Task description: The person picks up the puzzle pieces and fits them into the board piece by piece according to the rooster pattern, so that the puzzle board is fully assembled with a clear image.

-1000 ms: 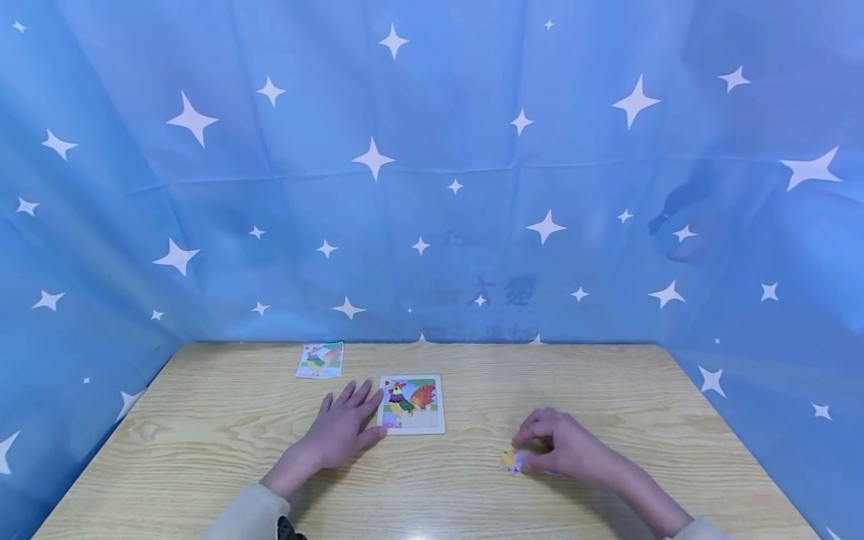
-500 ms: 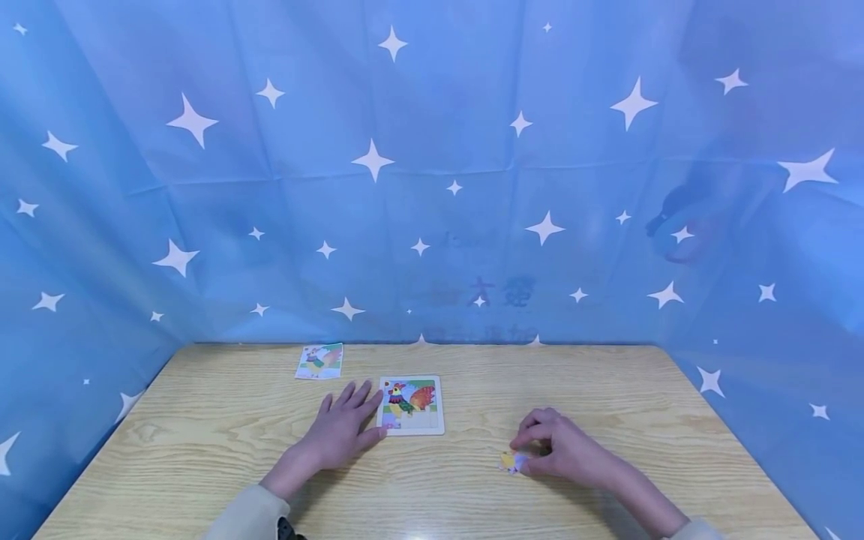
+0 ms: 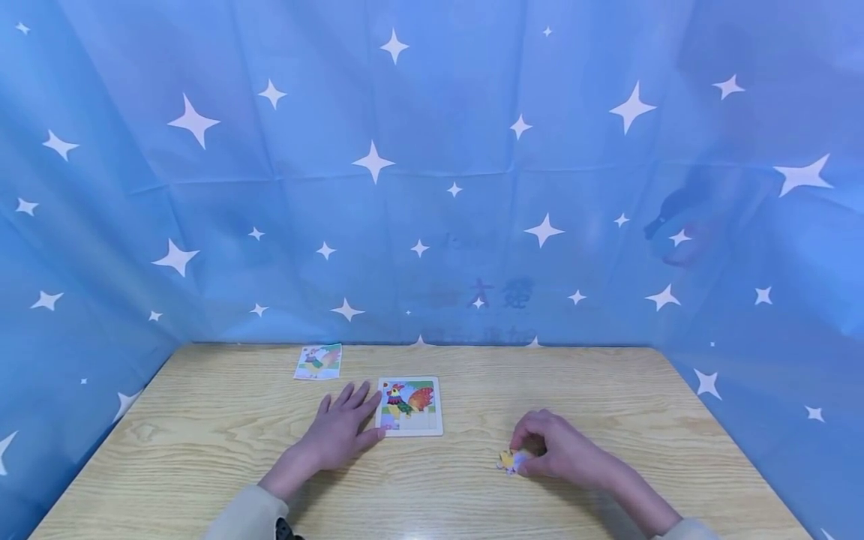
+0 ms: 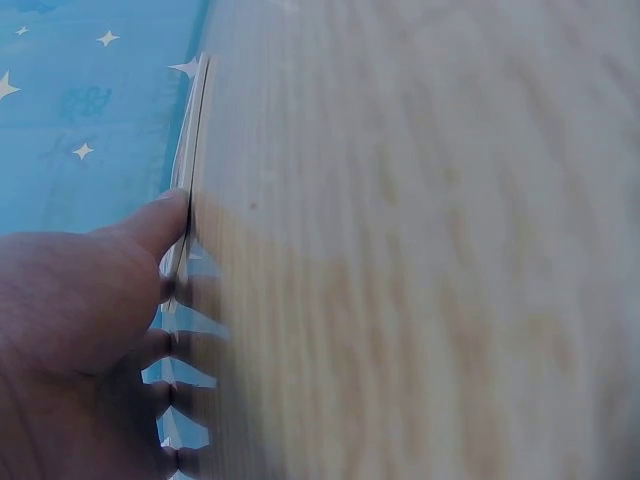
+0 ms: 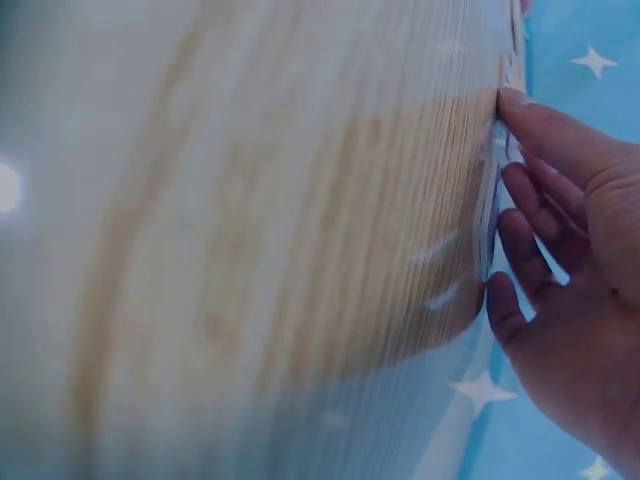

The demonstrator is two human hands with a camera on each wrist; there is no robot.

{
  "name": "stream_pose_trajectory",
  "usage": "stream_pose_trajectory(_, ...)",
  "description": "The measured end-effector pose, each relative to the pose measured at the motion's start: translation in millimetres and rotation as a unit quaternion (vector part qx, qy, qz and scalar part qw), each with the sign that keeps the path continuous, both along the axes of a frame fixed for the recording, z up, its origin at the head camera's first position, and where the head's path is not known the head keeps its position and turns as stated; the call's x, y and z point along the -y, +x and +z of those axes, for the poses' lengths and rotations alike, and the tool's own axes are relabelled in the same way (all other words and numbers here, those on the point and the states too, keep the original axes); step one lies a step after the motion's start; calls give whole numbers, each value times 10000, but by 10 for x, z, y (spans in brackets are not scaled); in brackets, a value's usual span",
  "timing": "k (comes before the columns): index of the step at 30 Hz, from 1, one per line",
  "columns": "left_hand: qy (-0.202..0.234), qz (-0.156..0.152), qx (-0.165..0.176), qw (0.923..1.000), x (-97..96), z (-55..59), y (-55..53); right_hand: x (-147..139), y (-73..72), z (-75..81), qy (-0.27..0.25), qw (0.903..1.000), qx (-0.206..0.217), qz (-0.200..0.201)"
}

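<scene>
A square puzzle board (image 3: 408,406) with a rooster picture lies mid-table; its lower right part shows bare backing. My left hand (image 3: 337,431) rests flat beside it with fingers spread, the thumb and fingertips touching its left edge. Further right, my right hand (image 3: 563,452) pinches at small yellow and lilac puzzle pieces (image 3: 508,460) on the tabletop, thumb on the near side and curled fingers on the far side. How many pieces lie there is hard to tell. In the right wrist view the thumb (image 5: 560,135) and fingers meet the table around thin flat pieces.
A paper picture card (image 3: 319,361) with the same rooster lies at the back left of the wooden table (image 3: 270,405). Behind the table's back edge hangs a blue curtain (image 3: 432,112) with white stars; it continues along both sides.
My right hand shifts very slightly left with the puzzle pieces, and its fingers draw in a little around them. The left hand and the puzzle board stay in place.
</scene>
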State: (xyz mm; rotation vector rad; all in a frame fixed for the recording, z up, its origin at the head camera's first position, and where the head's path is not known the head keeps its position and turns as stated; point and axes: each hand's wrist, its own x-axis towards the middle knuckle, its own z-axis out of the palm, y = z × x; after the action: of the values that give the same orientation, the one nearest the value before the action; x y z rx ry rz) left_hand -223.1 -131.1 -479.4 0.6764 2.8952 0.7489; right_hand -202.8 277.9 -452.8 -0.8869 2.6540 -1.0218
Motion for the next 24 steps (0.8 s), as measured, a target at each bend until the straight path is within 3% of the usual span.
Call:
stream_pose_trajectory(4, -1, 27, -6, 10000, 10, 3, 13, 44, -26, 22, -260, 9971, 689, -204)
stream_pose_trajectory(8, 28, 52, -20, 10000, 17, 16, 28, 90, -55, 44, -493, 9930, 1046, -255)
stream_pose_trajectory(24, 50, -23, 13, 10000, 5, 32, 24, 500, -196, 128, -615, 9938, 852, -355)
